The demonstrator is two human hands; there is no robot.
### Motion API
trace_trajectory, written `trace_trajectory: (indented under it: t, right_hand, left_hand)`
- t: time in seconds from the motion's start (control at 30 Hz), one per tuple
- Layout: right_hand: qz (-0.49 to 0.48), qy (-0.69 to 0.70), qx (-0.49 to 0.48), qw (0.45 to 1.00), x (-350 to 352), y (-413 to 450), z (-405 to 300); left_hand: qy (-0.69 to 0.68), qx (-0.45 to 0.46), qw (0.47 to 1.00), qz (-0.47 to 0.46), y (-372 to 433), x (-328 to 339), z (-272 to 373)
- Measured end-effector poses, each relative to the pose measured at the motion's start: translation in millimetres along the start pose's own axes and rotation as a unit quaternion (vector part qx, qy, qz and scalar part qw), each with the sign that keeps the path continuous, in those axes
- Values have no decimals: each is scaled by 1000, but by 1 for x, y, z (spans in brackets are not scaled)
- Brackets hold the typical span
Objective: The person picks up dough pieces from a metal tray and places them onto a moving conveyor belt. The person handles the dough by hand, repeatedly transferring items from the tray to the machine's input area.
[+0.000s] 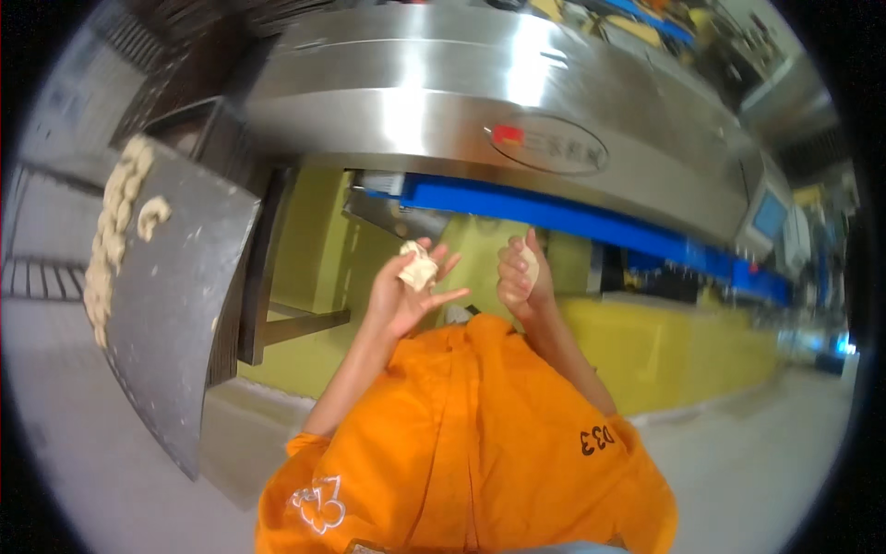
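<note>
A crumpled lump of pale dough (419,269) lies in my left hand (405,294), pinched near the thumb while the other fingers spread apart. My right hand (522,277) is curled around a second, flatter piece of dough (529,269), partly hidden by the fingers. Both hands are raised in front of my orange garment, a short distance apart. To the left, a grey metal tray (183,277) bears a row of shaped dough pieces (114,228) along its far-left edge and a single curved dough piece (152,216) beside the row.
A large stainless steel machine (332,118) spans the space ahead, with a blue rail (519,208) along its lower side. A small screen panel (768,215) sits at its right end. Under the tray stands a metal frame leg (263,277). Yellow surfaces (623,339) show below the machine.
</note>
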State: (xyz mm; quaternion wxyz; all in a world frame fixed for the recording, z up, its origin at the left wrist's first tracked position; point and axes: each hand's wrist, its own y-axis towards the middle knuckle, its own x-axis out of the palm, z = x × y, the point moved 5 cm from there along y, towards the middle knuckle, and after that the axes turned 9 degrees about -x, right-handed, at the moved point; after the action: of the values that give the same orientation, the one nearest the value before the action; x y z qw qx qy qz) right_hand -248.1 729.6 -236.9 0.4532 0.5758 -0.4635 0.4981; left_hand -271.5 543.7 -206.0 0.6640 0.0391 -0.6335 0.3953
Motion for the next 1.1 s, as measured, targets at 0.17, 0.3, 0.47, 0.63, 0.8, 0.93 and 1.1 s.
trace_trajectory:
  t: [0.17, 0.3, 0.47, 0.63, 0.8, 0.93, 1.1]
  right_hand:
    - [317, -135, -113, 932, 26, -20, -20]
    - [31, 76, -71, 994, -65, -31, -27]
    - [292, -49, -74, 952, -33, -32, -33]
    - [216, -224, -96, 945, -36, -37, -45]
    - [44, 66, -100, 992, -95, -46, -36]
    - [381, -24, -140, 914, -29, -32, -26]
    - [-55, 145, -17, 988, -92, -29, -32]
  left_hand:
    - [-24, 5, 1000, -3, 57, -8, -1]
    - [-46, -50, 997, 41, 82, -7, -13]
    - [101, -53, 986, 121, 87, -28, -30]
    - [39, -56, 986, 150, 78, 16, -47]
    - [-34, -80, 987, -136, 76, -38, -46]
    - [-31, -12, 999, 12, 69, -39, -50]
    - [-31, 49, 996, 75, 67, -15, -48]
